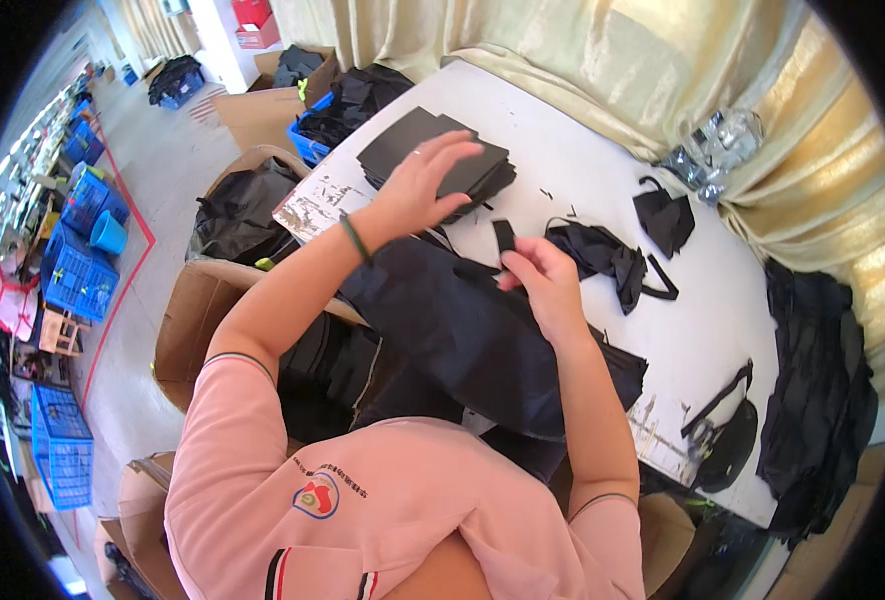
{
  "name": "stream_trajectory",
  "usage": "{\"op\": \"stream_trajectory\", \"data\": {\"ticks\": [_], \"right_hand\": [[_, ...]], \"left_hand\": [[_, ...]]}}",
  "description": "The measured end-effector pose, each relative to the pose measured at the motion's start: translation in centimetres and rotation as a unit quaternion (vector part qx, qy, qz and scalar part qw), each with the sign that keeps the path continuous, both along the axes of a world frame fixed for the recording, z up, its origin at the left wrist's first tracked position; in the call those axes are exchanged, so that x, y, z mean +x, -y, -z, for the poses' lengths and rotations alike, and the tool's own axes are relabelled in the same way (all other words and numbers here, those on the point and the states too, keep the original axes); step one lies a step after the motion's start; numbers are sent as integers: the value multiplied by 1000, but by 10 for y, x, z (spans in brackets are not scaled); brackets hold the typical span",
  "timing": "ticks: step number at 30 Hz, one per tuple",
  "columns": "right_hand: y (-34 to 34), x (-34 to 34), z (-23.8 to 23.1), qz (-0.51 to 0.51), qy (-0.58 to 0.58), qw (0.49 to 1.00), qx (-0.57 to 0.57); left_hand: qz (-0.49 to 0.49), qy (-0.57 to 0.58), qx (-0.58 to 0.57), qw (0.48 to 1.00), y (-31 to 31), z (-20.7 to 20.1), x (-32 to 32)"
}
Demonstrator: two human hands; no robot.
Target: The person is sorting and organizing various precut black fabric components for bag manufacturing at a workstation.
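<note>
My left hand (424,188) reaches over a stack of flat dark grey panels (402,135) on the white table, its fingers spread and nothing in them. To its right, my right hand (545,280) pinches a short black strip (503,235) between thumb and fingers. Below both hands a large black fabric piece (442,320) drapes from the table edge over my lap. A crumpled black fabric piece with a strap (602,255) lies just beyond my right hand.
On the white table (522,120) lie a small black pouch (664,220) and a black bag (730,445). Black fabric hangs over the right edge (812,400). Cardboard boxes (197,320) stand at the left, near a blue crate (307,145). Curtains (602,60) border the far side.
</note>
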State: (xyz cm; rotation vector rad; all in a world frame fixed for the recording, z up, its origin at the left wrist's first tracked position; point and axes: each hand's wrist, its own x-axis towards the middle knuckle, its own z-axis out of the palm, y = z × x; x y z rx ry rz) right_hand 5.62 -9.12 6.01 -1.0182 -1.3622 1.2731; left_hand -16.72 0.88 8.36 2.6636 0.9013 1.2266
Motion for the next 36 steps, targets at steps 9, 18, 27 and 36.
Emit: {"op": "stream_trajectory", "data": {"ticks": [9,18,27,36], "right_hand": [[17,8,7,47,18,996,-74],[19,-5,9,49,9,998,-39],[-11,11,5,202,175,951,153],[-18,-22,2,160,163,949,216]], "left_hand": [[-149,-194,-178,953,-89,91,-58],[-197,-109,-130,966,-76,111,-58],[-57,180,-143,972,35,-13,-31],[-28,320,-295,900,103,29,-57]]}}
